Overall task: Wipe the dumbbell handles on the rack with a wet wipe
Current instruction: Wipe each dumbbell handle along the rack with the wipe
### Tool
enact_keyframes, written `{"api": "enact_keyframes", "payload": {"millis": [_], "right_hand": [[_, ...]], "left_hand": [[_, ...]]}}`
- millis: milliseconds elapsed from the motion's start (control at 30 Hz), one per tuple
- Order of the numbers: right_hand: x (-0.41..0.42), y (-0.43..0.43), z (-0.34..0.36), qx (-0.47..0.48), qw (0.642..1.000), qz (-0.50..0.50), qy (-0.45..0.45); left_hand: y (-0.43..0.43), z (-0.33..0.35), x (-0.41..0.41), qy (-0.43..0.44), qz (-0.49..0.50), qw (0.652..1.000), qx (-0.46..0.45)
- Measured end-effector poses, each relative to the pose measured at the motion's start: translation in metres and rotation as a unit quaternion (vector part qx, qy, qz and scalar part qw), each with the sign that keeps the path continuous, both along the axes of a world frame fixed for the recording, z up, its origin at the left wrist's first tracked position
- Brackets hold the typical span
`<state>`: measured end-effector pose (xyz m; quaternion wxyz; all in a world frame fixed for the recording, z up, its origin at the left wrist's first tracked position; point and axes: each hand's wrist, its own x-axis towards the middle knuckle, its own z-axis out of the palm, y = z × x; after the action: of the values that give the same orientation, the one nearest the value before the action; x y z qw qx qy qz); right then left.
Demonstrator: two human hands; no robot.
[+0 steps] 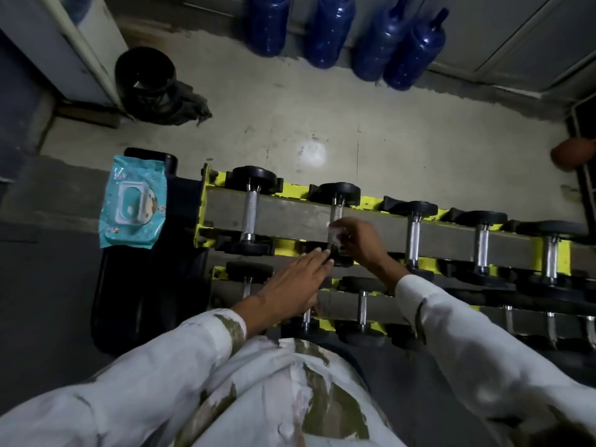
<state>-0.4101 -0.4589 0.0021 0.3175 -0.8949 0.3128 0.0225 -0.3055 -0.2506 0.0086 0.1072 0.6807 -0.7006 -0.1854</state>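
On the top tier of the yellow rack point(296, 191), the right hand point(361, 243) is clenching a wet wipe point(335, 233) around the handle of the 2nd dumbbell point(338, 192) from the left. The left hand point(293, 285) is lying flat with fingers straight, released, its tips at that dumbbell's near head; cannot tell whether they touch it. A wipes pack point(134, 204) is sitting on a black bench point(145, 285) left of the rack.

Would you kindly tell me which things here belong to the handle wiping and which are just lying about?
Belonging to the job: wet wipe, pinched by the right hand on a dumbbell handle; left hand, flat by that dumbbell; rack; pack of wipes.
Lying about: blue bottles; black bin; dark cloth.
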Motion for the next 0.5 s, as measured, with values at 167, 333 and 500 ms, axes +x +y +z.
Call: {"api": "enact_keyframes", "payload": {"millis": [167, 333, 500], "right_hand": [[-0.005, -0.034, -0.006, -0.148, 0.926, 0.332, 0.102], [0.014, -0.074, -0.002, -0.213, 0.950, 0.226, 0.044], [-0.007, -0.051, -0.012, -0.131, 0.867, 0.479, 0.034]], "left_hand": [[-0.024, -0.019, -0.041, -0.038, 0.012, 0.997, 0.066], [-0.027, -0.020, -0.067, -0.056, 0.087, 0.990, 0.096], [-0.024, -0.013, -0.093, -0.039, 0.145, 0.980, 0.132]]}}
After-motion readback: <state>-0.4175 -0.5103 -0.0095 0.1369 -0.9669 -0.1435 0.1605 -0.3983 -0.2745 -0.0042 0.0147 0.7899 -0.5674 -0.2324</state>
